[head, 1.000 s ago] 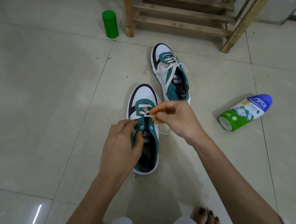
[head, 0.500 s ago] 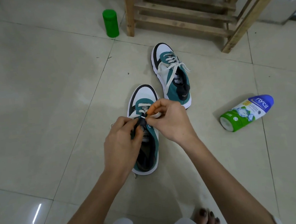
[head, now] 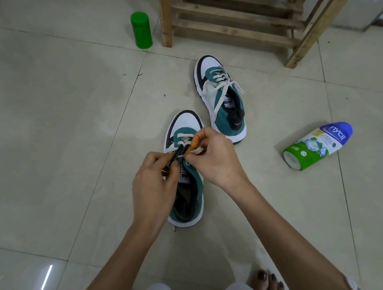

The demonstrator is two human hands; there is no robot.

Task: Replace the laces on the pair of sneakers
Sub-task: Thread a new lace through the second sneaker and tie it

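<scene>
While on glossy tile [head: 68, 138], teal sneaker [head: 197, 181], flat lace [head: 197, 149] (white) in right hand [head: 212, 158].

Powder bottle [head: 314, 147]: brand name "nycil" in white letters on the blue band at the cap end; the smaller print beside it is too small to read. Near sneaker [head: 185, 124], tongue label [head: 185, 175], and far sneaker [head: 209, 68], tongue patch [head: 228, 103]: block letters seen upside down, each reading "PUMA".
</scene>
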